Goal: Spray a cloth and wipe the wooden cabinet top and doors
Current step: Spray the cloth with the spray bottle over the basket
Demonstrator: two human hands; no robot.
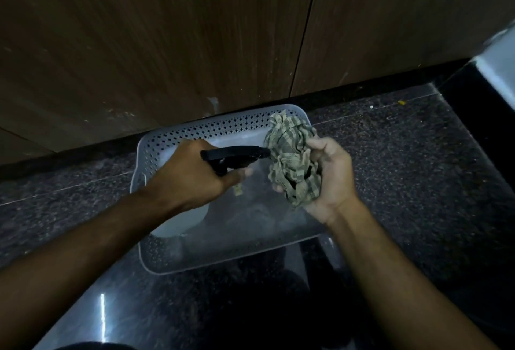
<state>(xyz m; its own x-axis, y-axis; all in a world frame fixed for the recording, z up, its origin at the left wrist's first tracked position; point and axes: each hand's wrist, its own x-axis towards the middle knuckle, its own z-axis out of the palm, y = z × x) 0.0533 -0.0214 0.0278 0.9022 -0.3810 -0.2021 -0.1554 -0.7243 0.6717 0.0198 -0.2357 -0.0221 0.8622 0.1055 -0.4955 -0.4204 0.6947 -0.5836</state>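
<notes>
My left hand [192, 175] grips a spray bottle by its black trigger head [237, 154], with the white bottle body [181, 223] hanging below my wrist. The nozzle points right and almost touches a crumpled green checked cloth [289, 160], which my right hand [330, 179] holds bunched in its palm. Both hands hover over a pale perforated plastic basket [195, 129]. Behind it stand the brown wooden cabinet doors [156, 43], split by a dark vertical seam [305, 32].
The basket sits on a dark speckled stone floor [404, 160] against the black plinth [83, 151] under the cabinet. A pale object [498, 65] juts in at the right edge. Small crumbs [401, 103] lie near the plinth.
</notes>
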